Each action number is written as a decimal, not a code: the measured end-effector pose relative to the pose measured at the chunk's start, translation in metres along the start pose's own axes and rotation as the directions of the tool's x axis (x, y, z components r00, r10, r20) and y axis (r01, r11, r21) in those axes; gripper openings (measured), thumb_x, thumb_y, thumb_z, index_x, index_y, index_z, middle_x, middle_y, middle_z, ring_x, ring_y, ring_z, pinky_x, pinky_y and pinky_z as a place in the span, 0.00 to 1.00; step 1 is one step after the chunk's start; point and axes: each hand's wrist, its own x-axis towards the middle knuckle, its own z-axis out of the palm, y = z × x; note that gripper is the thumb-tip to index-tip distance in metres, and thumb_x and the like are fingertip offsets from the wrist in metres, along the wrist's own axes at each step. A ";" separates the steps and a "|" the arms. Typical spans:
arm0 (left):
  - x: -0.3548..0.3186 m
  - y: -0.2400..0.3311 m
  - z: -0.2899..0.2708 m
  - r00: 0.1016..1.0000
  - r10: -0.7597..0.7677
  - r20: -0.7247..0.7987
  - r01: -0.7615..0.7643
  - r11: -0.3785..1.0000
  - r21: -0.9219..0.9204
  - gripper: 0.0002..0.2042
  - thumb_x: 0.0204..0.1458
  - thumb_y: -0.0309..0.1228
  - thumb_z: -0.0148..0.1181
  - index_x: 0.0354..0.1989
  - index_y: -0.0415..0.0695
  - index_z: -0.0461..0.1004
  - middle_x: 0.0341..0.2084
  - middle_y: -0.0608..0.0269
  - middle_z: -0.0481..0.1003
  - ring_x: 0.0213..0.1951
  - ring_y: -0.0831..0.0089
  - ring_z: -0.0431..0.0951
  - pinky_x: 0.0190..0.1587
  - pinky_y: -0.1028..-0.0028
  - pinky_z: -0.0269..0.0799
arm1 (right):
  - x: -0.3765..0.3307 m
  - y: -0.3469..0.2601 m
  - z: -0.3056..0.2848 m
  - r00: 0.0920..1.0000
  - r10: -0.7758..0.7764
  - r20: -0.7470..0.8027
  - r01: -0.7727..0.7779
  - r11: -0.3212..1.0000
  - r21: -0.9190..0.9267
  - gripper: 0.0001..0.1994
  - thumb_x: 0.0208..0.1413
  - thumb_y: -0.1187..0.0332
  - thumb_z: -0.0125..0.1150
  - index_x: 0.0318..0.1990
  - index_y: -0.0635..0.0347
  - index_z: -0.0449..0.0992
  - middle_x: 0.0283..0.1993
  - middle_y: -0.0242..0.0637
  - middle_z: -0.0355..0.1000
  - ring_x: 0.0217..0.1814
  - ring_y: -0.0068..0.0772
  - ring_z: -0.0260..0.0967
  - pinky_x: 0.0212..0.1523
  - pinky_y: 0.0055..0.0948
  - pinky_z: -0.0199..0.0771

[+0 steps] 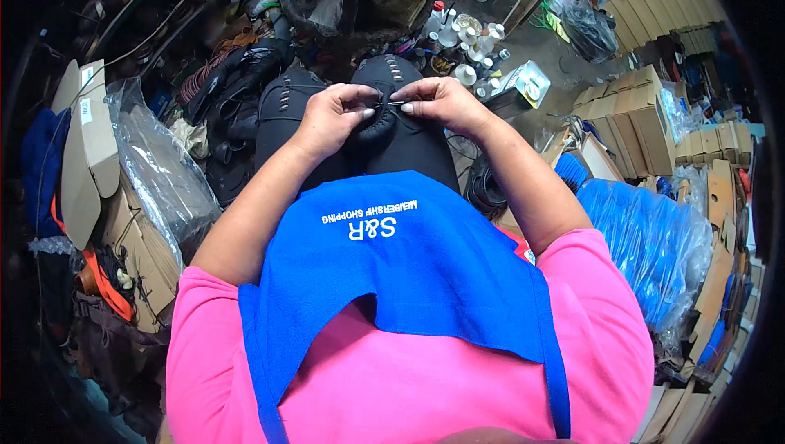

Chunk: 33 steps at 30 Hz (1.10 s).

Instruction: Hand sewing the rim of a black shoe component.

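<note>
Between my knees rests a dark padded piece (pixel 374 128), black with a ribbed, rounded edge; it looks like part of a shoe, though its full shape is hidden. My left hand (pixel 329 119) is closed at its upper edge, thumb and forefinger pinching it. Close beside, my right hand (pixel 448 106) pinches a thin, shiny needle-like tool (pixel 396 103) whose tip meets the black piece. The fingertips of both hands nearly touch over my lap. Black trousers (pixel 323 170) with ladder-like slits at the knees lie under the work.
White bottles (pixel 464 74) and jars stand beyond my right knee. Black shoes (pixel 233 76) pile up ahead on the left. Cardboard (pixel 90 158) and clear plastic sheeting (pixel 159 166) lean at my left. At the right are cardboard boxes (pixel 625 121) and a plastic-wrapped blue stack (pixel 646 239).
</note>
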 end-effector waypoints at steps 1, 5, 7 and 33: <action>0.001 0.000 0.002 1.000 0.001 0.004 -0.001 1.000 0.002 0.12 0.45 0.19 0.60 0.40 0.40 0.76 0.28 0.67 0.72 0.33 0.77 0.72 0.39 0.78 0.67 | 0.000 -0.002 0.001 1.000 -0.002 -0.003 0.002 1.000 0.002 0.14 0.51 0.73 0.62 0.47 0.61 0.76 0.39 0.30 0.75 0.40 0.16 0.69 0.43 0.18 0.68; 0.004 -0.005 0.006 0.990 -0.121 0.068 0.131 0.978 -0.165 0.11 0.46 0.20 0.61 0.39 0.40 0.73 0.28 0.68 0.74 0.33 0.83 0.72 0.37 0.80 0.69 | -0.001 -0.012 0.007 0.999 0.024 -0.031 -0.026 0.997 -0.074 0.12 0.51 0.73 0.62 0.44 0.62 0.77 0.37 0.29 0.74 0.38 0.15 0.68 0.42 0.19 0.68; 0.006 -0.004 0.010 0.991 -0.121 0.062 0.130 0.975 -0.180 0.10 0.46 0.20 0.61 0.37 0.39 0.72 0.28 0.71 0.71 0.32 0.84 0.69 0.37 0.82 0.67 | 0.000 -0.012 0.008 0.999 0.013 -0.046 -0.017 0.997 -0.079 0.10 0.51 0.73 0.61 0.42 0.63 0.77 0.36 0.29 0.74 0.37 0.15 0.68 0.41 0.19 0.69; 0.013 0.042 -0.014 0.952 -0.126 0.278 -0.038 0.854 0.519 0.07 0.53 0.27 0.52 0.38 0.38 0.69 0.31 0.46 0.74 0.37 0.53 0.76 0.39 0.63 0.69 | -0.046 -0.032 -0.019 0.988 -0.139 -0.065 0.107 0.929 -0.356 0.08 0.50 0.67 0.62 0.32 0.62 0.75 0.32 0.35 0.69 0.39 0.29 0.67 0.41 0.28 0.68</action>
